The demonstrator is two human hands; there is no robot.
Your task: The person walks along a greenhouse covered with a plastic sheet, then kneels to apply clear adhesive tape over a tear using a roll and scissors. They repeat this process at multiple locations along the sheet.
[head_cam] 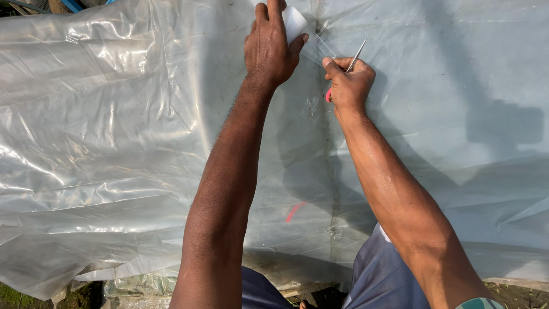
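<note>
A large clear plastic sheet [114, 143] hangs in front of me, wrinkled and shiny. My left hand [270, 46] is raised against it and holds a strip of clear tape [303, 34] with a white end, stretched toward the right. My right hand [349, 83] is closed around scissors [355, 57] with a red handle; the thin metal blades point up right beside the tape. A vertical seam [330, 171] runs down the sheet below both hands.
A short red mark [294, 212] shows on the sheet low in the middle. The sheet's lower edge hangs over ground with grass [11, 294] at bottom left. My grey-blue trousers [377, 280] show at the bottom.
</note>
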